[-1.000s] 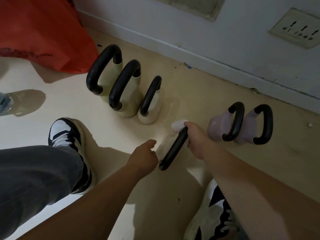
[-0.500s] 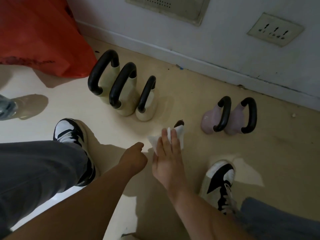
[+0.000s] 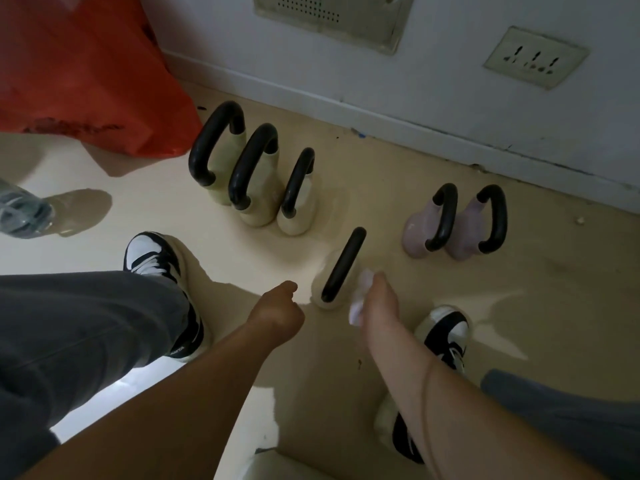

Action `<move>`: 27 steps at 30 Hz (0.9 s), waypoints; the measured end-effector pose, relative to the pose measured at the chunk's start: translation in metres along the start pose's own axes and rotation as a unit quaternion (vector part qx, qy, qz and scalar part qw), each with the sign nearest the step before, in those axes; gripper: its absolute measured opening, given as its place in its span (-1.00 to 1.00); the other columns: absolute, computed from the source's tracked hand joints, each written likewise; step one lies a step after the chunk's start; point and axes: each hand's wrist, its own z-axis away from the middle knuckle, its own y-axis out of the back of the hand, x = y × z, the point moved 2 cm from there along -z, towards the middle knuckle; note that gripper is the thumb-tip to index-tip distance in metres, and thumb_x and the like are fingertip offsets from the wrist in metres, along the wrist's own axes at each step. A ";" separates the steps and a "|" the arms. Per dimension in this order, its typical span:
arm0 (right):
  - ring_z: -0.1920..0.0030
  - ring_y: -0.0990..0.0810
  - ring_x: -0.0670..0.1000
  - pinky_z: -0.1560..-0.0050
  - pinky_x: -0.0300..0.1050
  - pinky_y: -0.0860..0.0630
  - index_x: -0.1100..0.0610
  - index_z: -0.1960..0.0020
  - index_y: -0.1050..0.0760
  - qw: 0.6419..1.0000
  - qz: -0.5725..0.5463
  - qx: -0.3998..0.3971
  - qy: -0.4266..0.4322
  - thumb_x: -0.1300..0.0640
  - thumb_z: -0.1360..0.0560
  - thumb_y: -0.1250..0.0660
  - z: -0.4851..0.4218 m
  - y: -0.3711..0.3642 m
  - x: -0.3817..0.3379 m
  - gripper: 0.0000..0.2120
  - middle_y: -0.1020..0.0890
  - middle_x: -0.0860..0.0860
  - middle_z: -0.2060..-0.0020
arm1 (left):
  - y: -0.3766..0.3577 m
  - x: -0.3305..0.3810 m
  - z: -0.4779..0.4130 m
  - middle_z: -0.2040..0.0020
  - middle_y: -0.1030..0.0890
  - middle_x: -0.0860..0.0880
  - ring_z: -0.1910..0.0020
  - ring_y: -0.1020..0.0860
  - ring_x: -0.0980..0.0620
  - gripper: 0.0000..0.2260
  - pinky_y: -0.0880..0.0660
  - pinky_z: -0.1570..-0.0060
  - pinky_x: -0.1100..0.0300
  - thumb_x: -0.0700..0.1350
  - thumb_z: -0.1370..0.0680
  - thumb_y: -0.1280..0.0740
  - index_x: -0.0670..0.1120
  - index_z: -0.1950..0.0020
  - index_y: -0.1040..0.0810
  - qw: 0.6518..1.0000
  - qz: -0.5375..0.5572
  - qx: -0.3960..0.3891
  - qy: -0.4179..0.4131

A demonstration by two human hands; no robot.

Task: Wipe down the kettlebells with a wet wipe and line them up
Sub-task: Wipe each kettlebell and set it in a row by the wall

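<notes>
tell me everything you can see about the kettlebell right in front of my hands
The near kettlebell has a cream, matte body and a thick black handle seen nearly edge-on from above. It stands upright on the beige floor, apart from the cream row of three and the purple pair. The right hand presses a white wet wipe against its right side. The left hand, closed in a fist, hovers just left of it without touching.
</notes>
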 end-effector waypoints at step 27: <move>-0.07 -0.67 0.16 -0.20 0.05 -0.57 0.12 -0.13 -0.64 0.966 0.236 -0.101 0.002 -0.09 -0.59 -0.25 0.055 -0.019 -0.044 -0.66 -0.74 0.11 0.00 | 0.030 0.061 0.016 0.04 -0.72 -0.10 -0.01 -0.67 -0.10 -0.38 -0.57 -0.14 -0.04 0.41 -0.54 -0.19 -0.13 -0.05 -0.68 0.947 0.322 -0.005 0.010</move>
